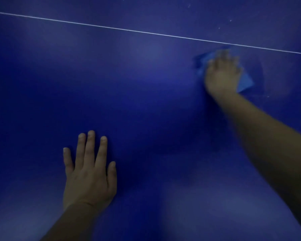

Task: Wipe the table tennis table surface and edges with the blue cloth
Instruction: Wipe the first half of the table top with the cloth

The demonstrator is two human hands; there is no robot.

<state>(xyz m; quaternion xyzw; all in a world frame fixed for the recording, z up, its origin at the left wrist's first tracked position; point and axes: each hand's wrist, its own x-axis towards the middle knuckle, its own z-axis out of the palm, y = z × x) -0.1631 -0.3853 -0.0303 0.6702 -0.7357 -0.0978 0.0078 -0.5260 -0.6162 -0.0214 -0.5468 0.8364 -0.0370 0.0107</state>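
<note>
Left hand (89,174): lying flat, fingers straight, on dark blue glossy table top (146,101).
Right hand (221,75): blurred, pressing light blue cloth (245,83) near thin white line (111,28); finger state unclear.

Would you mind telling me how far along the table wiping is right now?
Mid-job. The right hand presses the blue cloth on the table just below the white line; the left hand rests flat. Pale specks beyond the line look unwiped. No table edge is in view, so edge progress cannot be judged.

The right hand (221,73) is blurred; it hides most of the cloth (245,83). Table (146,93) edges are cut off.
</note>
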